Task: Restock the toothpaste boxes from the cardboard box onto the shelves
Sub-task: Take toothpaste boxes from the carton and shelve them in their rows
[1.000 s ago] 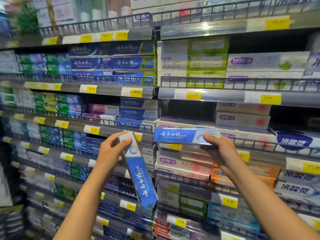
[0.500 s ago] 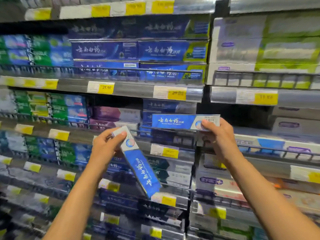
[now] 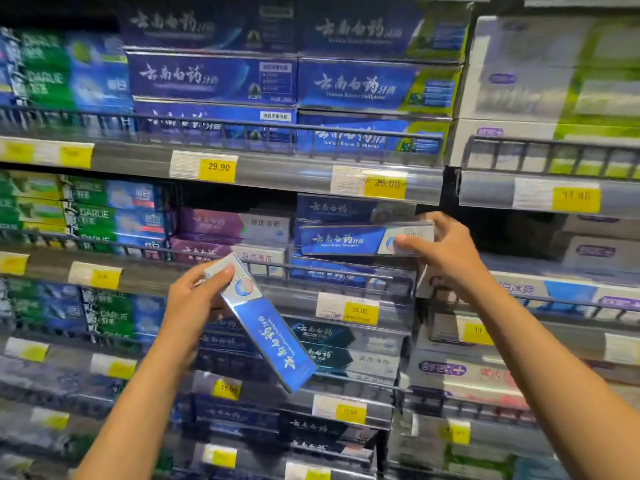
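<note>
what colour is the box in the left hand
Blue with a silver-white end, held by the left hand; toothpaste box, head view.

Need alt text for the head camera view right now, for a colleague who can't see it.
The right hand holds a blue toothpaste box level at the front of a shelf; the left hand grips a second blue box tilted downward. Stocked toothpaste shelves with yellow price tags fill the view.

The right hand [image 3: 446,258] holds the level box [image 3: 346,239] by its right end. The box reaches left from that hand, above the shelf rail [image 3: 346,271] and before the stacked boxes [image 3: 332,207]. Lower left, the left hand [image 3: 194,303] grips the upper end of the slanted box [image 3: 266,327], which runs down and right from it. A price tag [image 3: 360,311] sits between the two boxes.
</note>
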A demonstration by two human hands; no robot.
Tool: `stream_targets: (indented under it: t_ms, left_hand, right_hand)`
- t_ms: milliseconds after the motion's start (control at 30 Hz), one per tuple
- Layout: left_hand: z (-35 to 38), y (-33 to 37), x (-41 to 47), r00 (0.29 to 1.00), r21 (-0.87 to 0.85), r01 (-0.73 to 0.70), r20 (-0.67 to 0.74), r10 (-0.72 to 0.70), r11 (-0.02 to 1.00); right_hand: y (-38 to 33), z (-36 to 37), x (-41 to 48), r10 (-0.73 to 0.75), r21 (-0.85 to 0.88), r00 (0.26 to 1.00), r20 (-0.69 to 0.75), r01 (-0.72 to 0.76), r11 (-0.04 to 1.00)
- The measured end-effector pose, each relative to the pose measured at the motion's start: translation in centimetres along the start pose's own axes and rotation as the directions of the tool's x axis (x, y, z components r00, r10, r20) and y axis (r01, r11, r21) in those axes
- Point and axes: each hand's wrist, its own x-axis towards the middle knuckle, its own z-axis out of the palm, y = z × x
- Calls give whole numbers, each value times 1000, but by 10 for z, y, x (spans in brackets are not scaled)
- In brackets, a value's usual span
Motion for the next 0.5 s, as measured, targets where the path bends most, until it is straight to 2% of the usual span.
stream_targets:
  t_ms: [100, 167, 333, 500]
  left_hand:
    - [-2, 2, 1, 1000, -17, 6, 2, -6, 1000]
    - [-2, 3, 2, 1000, -24, 5, 7, -5, 1000]
    - [4, 6, 8, 999, -86, 8, 51, -3, 996]
    - [7, 5, 8, 998, -105, 0, 69, 7, 994]
  right_hand:
    - [-3, -8, 8, -24, -256, 996, 88, 46, 966]
    - [-4, -12, 13, 9, -336, 991, 136, 38, 941]
    - [-8, -16, 21, 70, -389, 981, 179, 5, 921]
    - [-13, -5, 18, 23, -417, 966, 257, 89, 905]
